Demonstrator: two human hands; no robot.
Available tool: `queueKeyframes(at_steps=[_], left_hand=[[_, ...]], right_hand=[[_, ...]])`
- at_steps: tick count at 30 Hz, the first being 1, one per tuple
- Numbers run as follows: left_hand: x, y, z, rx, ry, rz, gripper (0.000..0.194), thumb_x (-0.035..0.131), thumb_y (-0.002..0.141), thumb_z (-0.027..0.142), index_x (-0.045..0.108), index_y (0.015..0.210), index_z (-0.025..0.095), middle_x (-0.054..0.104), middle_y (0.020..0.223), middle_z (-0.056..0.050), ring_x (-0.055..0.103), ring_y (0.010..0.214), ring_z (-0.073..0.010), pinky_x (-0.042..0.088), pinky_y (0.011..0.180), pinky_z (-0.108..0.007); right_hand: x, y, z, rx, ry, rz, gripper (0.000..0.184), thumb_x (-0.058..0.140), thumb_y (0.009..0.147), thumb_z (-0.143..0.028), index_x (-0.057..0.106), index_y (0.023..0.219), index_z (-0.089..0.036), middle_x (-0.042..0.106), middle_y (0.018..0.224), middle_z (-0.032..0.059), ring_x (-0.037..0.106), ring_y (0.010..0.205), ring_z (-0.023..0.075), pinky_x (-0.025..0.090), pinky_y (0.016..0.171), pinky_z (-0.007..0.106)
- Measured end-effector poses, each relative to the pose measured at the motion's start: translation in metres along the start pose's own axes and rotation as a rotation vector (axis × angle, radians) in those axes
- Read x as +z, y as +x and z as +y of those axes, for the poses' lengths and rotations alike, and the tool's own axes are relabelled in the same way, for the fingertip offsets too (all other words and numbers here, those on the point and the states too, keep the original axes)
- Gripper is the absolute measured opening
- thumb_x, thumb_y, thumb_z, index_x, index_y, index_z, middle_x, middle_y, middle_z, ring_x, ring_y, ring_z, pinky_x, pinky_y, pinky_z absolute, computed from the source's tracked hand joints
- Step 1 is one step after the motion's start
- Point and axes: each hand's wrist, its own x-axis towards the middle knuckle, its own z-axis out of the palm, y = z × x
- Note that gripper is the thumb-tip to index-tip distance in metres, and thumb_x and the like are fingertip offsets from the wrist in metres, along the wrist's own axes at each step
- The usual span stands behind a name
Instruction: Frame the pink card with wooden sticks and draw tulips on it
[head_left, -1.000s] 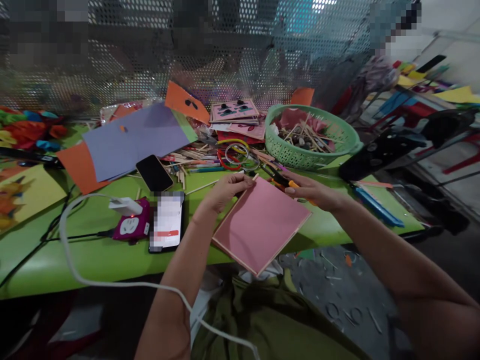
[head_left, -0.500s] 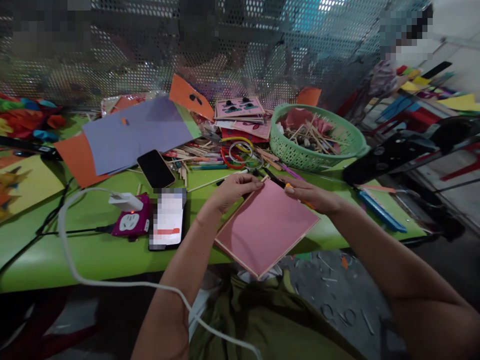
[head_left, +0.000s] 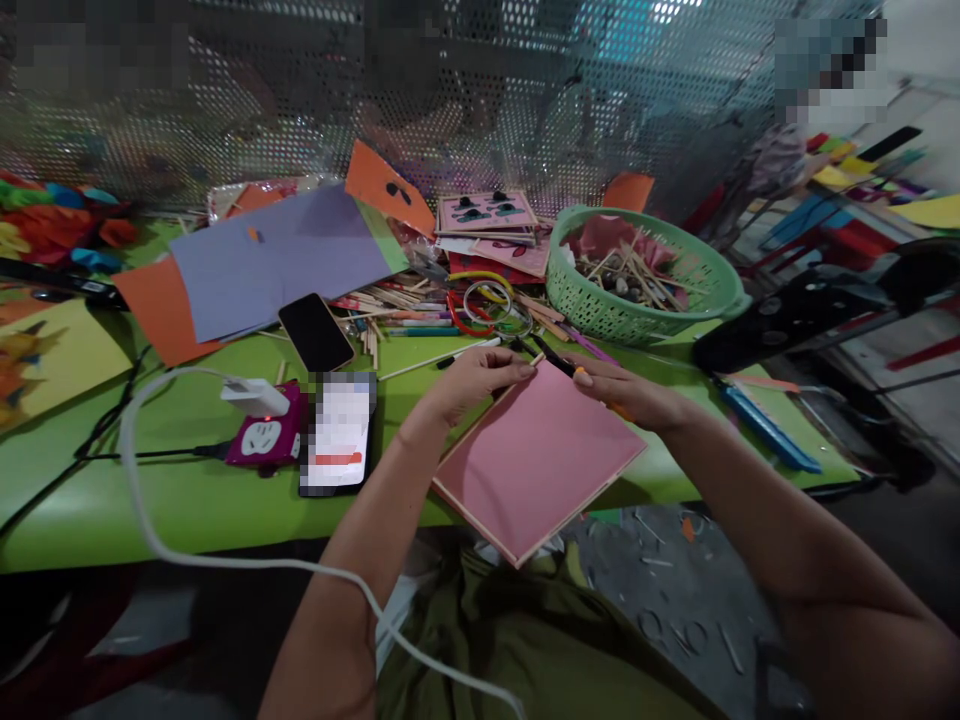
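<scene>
A pink square board [head_left: 538, 458] framed with thin wooden sticks lies tilted over the near edge of the green table [head_left: 187, 500]. My left hand [head_left: 474, 380] pinches the board's far corner, fingers closed on its stick edge. My right hand [head_left: 626, 392] rests at the board's far right edge with fingers closed around an orange-handled tool, most of which is hidden under the hand; a dark tip pokes out toward the corner.
A green basket [head_left: 701, 285] of sticks stands at the back right. Loose sticks, pens and coloured rings [head_left: 480, 300] lie behind the board. Two phones [head_left: 316, 332] [head_left: 337, 433], a pink power strip [head_left: 264, 437] with white cable, purple paper [head_left: 277, 260] and orange sheets fill the left.
Both hands and the board have stayed together; the left fingers have closed in slightly on the far corner. The camera has shifted a little, nothing else moved.
</scene>
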Motion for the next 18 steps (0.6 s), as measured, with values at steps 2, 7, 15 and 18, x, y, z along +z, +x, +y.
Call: queueKeyframes(at_steps=[2, 7, 15, 18], left_hand=[[-0.0002, 0.0005, -0.0016, -0.001, 0.009, -0.001, 0.035, 0.088, 0.065, 0.048, 0.075, 0.074, 0.016, 0.066, 0.074, -0.002, 0.054, 0.073, -0.0141, 0.039, 0.073, -0.030], [-0.0015, 0.0021, -0.0059, -0.001, 0.048, 0.012, 0.032, 0.086, 0.068, 0.046, 0.076, 0.075, 0.017, 0.068, 0.076, -0.002, 0.056, 0.074, -0.0151, 0.040, 0.071, -0.030], [-0.0013, 0.0035, -0.0082, 0.003, 0.059, -0.007, 0.035, 0.088, 0.068, 0.049, 0.078, 0.077, 0.016, 0.071, 0.076, -0.003, 0.060, 0.074, -0.0164, 0.044, 0.070, -0.030], [-0.0018, 0.0043, -0.0094, 0.014, 0.067, -0.005, 0.036, 0.088, 0.068, 0.049, 0.078, 0.078, 0.016, 0.072, 0.078, -0.004, 0.060, 0.075, -0.0165, 0.044, 0.070, -0.030]], right_hand=[[-0.0010, 0.0001, 0.0004, 0.009, -0.011, -0.003, 0.091, 0.081, 0.068, -0.081, 0.068, 0.144, -0.032, 0.044, 0.172, 0.0060, 0.028, 0.163, 0.0446, 0.028, 0.129, 0.069], [-0.0023, 0.0004, -0.0005, -0.029, -0.053, -0.016, 0.080, 0.078, 0.073, -0.078, 0.071, 0.139, -0.034, 0.053, 0.166, 0.0055, 0.027, 0.163, 0.0435, 0.024, 0.130, 0.070], [-0.0027, -0.0011, -0.0042, -0.014, -0.110, 0.005, 0.080, 0.079, 0.072, -0.077, 0.073, 0.138, -0.033, 0.052, 0.167, 0.0059, 0.030, 0.162, 0.0450, 0.022, 0.132, 0.068], [-0.0048, 0.0008, 0.0013, -0.039, -0.112, -0.003, 0.079, 0.077, 0.075, -0.078, 0.072, 0.140, -0.033, 0.054, 0.165, 0.0064, 0.032, 0.162, 0.0445, 0.023, 0.131, 0.069]])
